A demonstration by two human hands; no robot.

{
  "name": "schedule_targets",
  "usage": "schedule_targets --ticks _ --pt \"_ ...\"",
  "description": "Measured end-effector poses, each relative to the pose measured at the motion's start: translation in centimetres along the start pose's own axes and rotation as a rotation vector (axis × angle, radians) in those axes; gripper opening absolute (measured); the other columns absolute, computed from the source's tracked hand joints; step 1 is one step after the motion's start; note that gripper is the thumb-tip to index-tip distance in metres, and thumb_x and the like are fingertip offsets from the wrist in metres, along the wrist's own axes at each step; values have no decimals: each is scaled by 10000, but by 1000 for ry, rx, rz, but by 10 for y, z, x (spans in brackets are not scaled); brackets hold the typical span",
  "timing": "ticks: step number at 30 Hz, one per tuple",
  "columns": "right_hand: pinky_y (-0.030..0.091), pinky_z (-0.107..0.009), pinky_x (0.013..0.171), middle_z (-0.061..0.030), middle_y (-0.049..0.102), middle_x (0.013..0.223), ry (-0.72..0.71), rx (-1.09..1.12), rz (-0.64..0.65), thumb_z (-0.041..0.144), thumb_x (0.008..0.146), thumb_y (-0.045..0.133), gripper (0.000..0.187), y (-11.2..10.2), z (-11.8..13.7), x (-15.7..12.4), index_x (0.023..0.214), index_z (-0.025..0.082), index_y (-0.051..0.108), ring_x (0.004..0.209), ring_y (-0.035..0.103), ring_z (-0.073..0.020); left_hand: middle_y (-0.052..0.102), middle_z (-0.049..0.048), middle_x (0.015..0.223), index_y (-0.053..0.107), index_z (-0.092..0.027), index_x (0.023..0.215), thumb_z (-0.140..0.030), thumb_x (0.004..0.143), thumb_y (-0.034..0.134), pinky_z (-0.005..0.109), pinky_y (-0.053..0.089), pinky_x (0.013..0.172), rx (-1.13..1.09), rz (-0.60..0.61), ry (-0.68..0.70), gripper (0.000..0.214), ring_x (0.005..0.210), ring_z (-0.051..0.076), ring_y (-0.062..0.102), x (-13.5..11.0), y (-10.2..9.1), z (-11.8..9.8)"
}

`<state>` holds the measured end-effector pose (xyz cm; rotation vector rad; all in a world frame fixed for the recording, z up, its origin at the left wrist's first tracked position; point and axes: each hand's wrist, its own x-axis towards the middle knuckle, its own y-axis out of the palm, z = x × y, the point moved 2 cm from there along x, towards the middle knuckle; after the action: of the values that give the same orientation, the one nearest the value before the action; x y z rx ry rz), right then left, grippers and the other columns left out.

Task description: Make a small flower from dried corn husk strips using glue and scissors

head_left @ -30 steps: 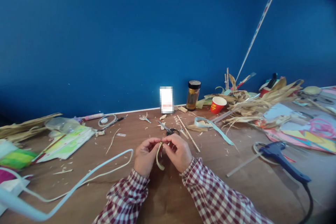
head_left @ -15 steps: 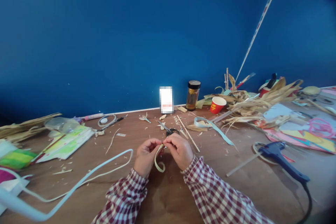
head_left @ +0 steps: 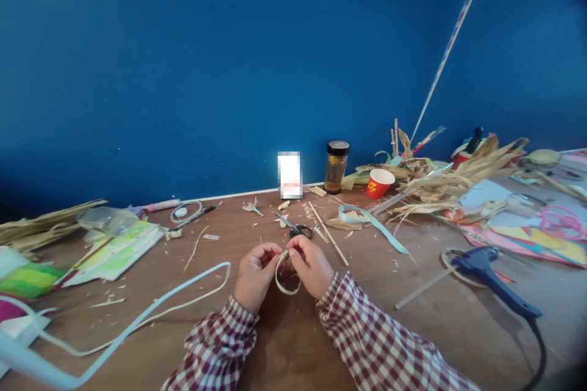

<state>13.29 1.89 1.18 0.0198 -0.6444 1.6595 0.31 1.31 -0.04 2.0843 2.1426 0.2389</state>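
My left hand [head_left: 255,273] and my right hand [head_left: 312,266] meet over the brown table [head_left: 284,342], fingers pinched together. Between them they hold a thin pale strip [head_left: 285,284], bent into a loop that hangs below the fingertips. Both wrists wear red-and-white checked sleeves. Just beyond the hands lie black-handled scissors [head_left: 296,228] and a thin wooden stick [head_left: 328,233].
A long pale-blue strip [head_left: 137,322] curls across the left front. A blue glue gun [head_left: 493,279] lies at the right. Dried husks [head_left: 452,182], a red paper cup [head_left: 380,182], a dark jar [head_left: 336,166] and coloured papers [head_left: 114,250] lie about, with scraps scattered.
The loose lower end of the strip has swung up to the right, closing the strip into a loop under my fingers. Both hands stayed in place.
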Motion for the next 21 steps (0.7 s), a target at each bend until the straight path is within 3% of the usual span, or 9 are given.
schedule_targets --ticks 3,6,9,14,21 --pt "436 -233 641 -27 592 846 -48 59 15 200 816 432 162 -6 6 2 928 187 549 723 547 -119 602 -18 594 569 -151 715 -259 593 692 193 441 511 -7 0 -7 204 524 92 552 0 -1 -1" --pt "432 -232 637 -18 594 794 -54 64 16 218 786 491 109 -10 8 4 820 181 588 711 541 -121 595 -19 577 569 -148 708 -265 566 709 198 438 493 -12 2 -37 231 499 93 543 0 0 -1" --pt "426 -215 564 2 572 690 16 102 25 240 801 469 117 -8 6 4 757 175 556 616 523 -106 595 -20 578 565 -149 712 -278 561 710 207 440 495 -22 8 -67 245 499 98 549 -1 0 0" --pt "382 -183 401 33 519 578 223 222 154 290 845 385 177 -1 -1 2 736 183 475 422 450 -72 618 -2 624 561 -152 723 -279 594 686 217 447 531 28 45 -45 220 560 116 571 0 -1 2" --pt "392 -170 376 15 571 595 297 370 178 274 852 358 179 3 -9 3 749 178 468 453 521 -84 596 -11 588 548 -157 709 -296 599 677 212 437 505 15 44 -27 220 530 112 553 0 0 1"
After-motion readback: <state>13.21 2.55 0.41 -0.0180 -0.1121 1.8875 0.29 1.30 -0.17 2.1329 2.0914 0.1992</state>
